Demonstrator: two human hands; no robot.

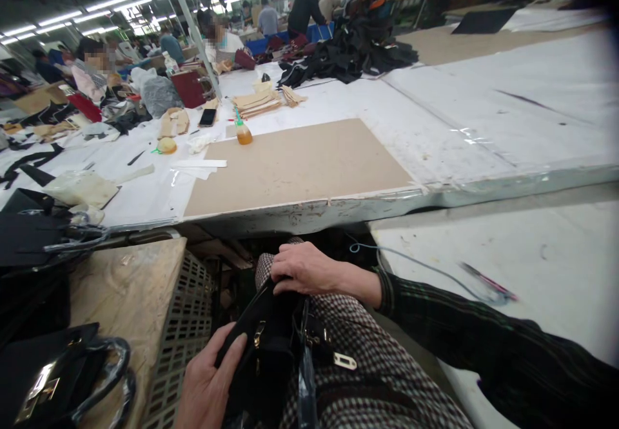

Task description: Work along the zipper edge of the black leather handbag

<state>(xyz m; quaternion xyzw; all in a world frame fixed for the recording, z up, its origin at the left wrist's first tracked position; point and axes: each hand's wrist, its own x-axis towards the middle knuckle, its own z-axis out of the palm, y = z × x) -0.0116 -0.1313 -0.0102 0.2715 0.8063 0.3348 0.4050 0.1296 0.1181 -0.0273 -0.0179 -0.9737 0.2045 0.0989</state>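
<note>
A black handbag (264, 351) with gold metal fittings rests on my lap, over a checked cloth. My left hand (210, 368) grips its near left edge, thumb on top and the fingers partly hidden beneath. At the bag's far end, my right hand (304, 269) has its fingers curled over the black material. A gold oblong metal plate (345, 360) lies to the right, against the checked cloth. A plastic-wrapped handle (306, 377) runs down between the bag and that plate. The lower part of the bag is cut off by the frame's edge.
Ahead stands a white-covered worktable (483, 113) with a brown board (300, 164) and a glue bottle (243, 131). Another black handbag (53, 377) sits left on a covered plastic crate (178, 326). A red pen-like tool (491, 282) lies on the right-hand surface. People work farther back.
</note>
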